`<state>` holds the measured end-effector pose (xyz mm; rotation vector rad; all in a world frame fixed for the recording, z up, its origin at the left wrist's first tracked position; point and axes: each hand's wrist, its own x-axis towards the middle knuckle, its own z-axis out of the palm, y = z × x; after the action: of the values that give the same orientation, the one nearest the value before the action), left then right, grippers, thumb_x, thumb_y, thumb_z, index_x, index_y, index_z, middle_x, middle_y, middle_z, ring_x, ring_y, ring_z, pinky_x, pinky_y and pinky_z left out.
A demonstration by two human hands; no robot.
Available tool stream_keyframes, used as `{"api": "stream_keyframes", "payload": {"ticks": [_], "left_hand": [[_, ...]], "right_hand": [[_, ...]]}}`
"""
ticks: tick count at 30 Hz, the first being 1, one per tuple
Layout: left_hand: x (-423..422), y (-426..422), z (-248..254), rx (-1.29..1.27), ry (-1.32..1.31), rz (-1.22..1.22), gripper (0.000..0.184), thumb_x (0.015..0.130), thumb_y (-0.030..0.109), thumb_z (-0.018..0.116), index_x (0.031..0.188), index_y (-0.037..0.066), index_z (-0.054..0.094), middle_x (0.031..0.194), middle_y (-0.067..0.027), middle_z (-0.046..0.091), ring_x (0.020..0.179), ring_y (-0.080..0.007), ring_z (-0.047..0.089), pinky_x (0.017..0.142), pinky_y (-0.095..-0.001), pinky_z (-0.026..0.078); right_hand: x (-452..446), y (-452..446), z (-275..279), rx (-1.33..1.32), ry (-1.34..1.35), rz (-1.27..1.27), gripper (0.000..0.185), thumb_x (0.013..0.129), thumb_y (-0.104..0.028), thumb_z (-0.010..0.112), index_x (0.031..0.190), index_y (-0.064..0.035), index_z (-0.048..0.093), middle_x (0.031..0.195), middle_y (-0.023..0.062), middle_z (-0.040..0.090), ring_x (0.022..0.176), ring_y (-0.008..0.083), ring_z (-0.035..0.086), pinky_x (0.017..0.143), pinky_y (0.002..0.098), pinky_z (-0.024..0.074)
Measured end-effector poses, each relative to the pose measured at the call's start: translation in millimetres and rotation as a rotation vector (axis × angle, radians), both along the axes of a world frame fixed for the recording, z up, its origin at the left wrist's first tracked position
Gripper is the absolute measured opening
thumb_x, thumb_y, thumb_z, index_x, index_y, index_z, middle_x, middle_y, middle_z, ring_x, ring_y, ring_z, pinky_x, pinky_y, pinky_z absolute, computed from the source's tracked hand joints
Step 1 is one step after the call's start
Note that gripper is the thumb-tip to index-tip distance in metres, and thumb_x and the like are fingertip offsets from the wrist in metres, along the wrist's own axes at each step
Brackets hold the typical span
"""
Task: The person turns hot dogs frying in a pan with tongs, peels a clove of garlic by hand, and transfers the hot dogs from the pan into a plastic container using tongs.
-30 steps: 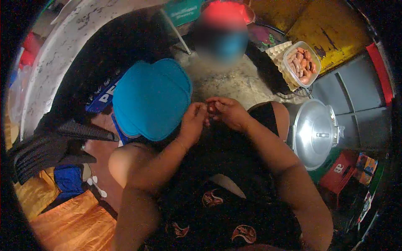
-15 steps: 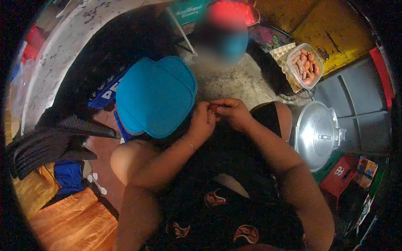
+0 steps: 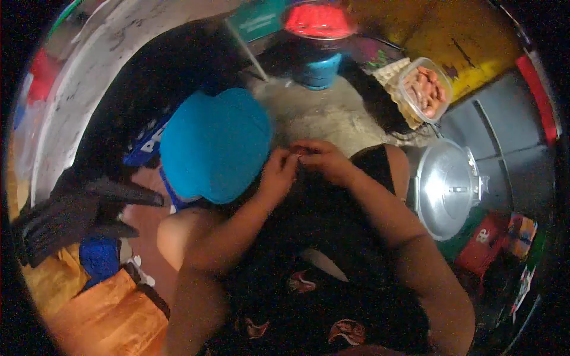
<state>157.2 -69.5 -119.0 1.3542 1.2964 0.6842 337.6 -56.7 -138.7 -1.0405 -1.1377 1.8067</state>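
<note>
My left hand [image 3: 279, 170] and my right hand [image 3: 323, 160] meet in front of my body, fingers curled together. Between their fingertips is a small dark reddish piece [image 3: 301, 151], mostly hidden, which I cannot identify. The blue padded seat [image 3: 215, 145] lies just left of my left hand. Up and to the right, a clear plastic tub [image 3: 449, 89] holds several pinkish-brown sausage-like pieces [image 3: 426, 89] and rests on an egg tray [image 3: 392, 74].
A lidded metal pot [image 3: 442, 190] stands to the right, near a red crate [image 3: 482, 240]. Ahead are a red-filled basin [image 3: 319, 22] and a blue container [image 3: 320, 71]. Black plastic [image 3: 65, 213] and orange cloth [image 3: 110, 314] lie at left.
The view has shifted slightly and blurred. My hands remain together, with the fingers repositioned around the small piece.
</note>
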Motion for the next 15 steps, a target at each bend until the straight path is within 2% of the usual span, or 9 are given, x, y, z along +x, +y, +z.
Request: {"api": "stream_keyframes", "payload": {"ticks": [2,4,6,8,10,11,12,14,15], "left_hand": [[-4.0,-1.2,-48.1,0.321,0.092,-0.008,0.032,0.102,0.028,0.052,0.123,0.003,0.054,0.104,-0.0117,0.064,0.085,-0.0192,0.061,0.074,-0.034,0.052],[-2.0,-7.8,1.0,0.12,0.033,-0.077,0.036,0.102,0.029,0.051,0.125,0.002,0.053,0.117,-0.0179,0.062,0.099,-0.0293,0.062,0.086,-0.0401,0.051],[-10.8,3.4,-28.9,0.321,0.197,-0.165,0.037,0.102,0.027,0.049,0.128,0.001,0.051,0.118,-0.0225,0.061,0.106,-0.0382,0.06,0.091,-0.0444,0.049],[-8.2,0.2,-19.6,0.345,0.13,-0.201,0.036,0.103,0.023,0.044,0.128,-0.002,0.049,0.119,-0.0258,0.059,0.107,-0.0429,0.059,0.09,-0.0463,0.048],[-27.0,4.7,-83.9,0.515,0.143,-0.175,0.036,0.101,0.02,0.044,0.127,-0.005,0.048,0.117,-0.027,0.06,0.105,-0.0433,0.06,0.089,-0.0469,0.049],[-23.9,5.6,-84.8,0.552,0.165,-0.163,0.036,0.1,0.018,0.044,0.127,-0.005,0.048,0.116,-0.0277,0.06,0.105,-0.0437,0.06,0.089,-0.0472,0.049],[-20.8,6.3,-85.0,0.588,0.187,-0.151,0.036,0.099,0.017,0.044,0.126,-0.006,0.048,0.115,-0.0283,0.061,0.104,-0.044,0.06,0.088,-0.0475,0.049],[-6.1,-12.8,-29.2,0.557,0.258,-0.149,0.036,0.097,0.016,0.046,0.125,-0.007,0.048,0.113,-0.0296,0.061,0.102,-0.0449,0.061,0.088,-0.0483,0.048],[-6.2,-13.6,-31.5,0.578,0.243,-0.155,0.036,0.097,0.016,0.047,0.125,-0.007,0.048,0.112,-0.0294,0.062,0.101,-0.0451,0.061,0.088,-0.0484,0.048]], "right_hand": [[7.2,-4.2,3.9,0.132,-0.131,0.048,0.046,0.089,-0.016,0.07,0.131,-0.0022,0.057,0.12,0.0102,0.066,0.108,0.0206,0.061,0.094,0.0348,0.0492],[-0.4,-5.3,10.3,0.173,-0.168,0.033,0.045,0.087,-0.013,0.07,0.128,-0.0015,0.057,0.121,0.0119,0.065,0.112,0.022,0.061,0.097,0.0359,0.0483],[5.5,-1.2,-4.8,0.341,-0.204,0.057,0.039,0.082,-0.015,0.071,0.117,-0.0025,0.06,0.116,0.0115,0.066,0.106,0.0226,0.062,0.093,0.0375,0.0504],[-6.0,-4.1,-16.3,0.304,-0.261,-0.059,0.038,0.078,-0.02,0.073,0.11,-0.0035,0.062,0.107,0.0115,0.067,0.099,0.0225,0.062,0.087,0.0381,0.0512],[-20.1,-8.0,-19.8,0.333,-0.346,-0.15,0.035,0.075,-0.025,0.074,0.101,-0.0042,0.063,0.098,0.0126,0.067,0.092,0.0227,0.063,0.081,0.039,0.052],[-28.3,-11.4,-21.7,0.346,-0.384,-0.219,0.034,0.074,-0.025,0.074,0.099,-0.004,0.063,0.097,0.0136,0.067,0.091,0.0238,0.063,0.08,0.0394,0.0521],[-36.5,-14.4,-24.4,0.359,-0.418,-0.283,0.034,0.073,-0.026,0.074,0.097,-0.0039,0.063,0.095,0.0146,0.067,0.09,0.0249,0.064,0.078,0.0398,0.0522],[-38.5,-17.2,-21.3,0.338,-0.48,-0.332,0.033,0.071,-0.026,0.073,0.094,-0.0036,0.063,0.093,0.0164,0.066,0.088,0.0276,0.065,0.076,0.0409,0.0524],[-40.4,-18.6,-12.0,0.302,-0.508,-0.319,0.033,0.071,-0.026,0.073,0.093,-0.0035,0.063,0.093,0.0173,0.066,0.087,0.0292,0.065,0.075,0.0417,0.0524]]}}
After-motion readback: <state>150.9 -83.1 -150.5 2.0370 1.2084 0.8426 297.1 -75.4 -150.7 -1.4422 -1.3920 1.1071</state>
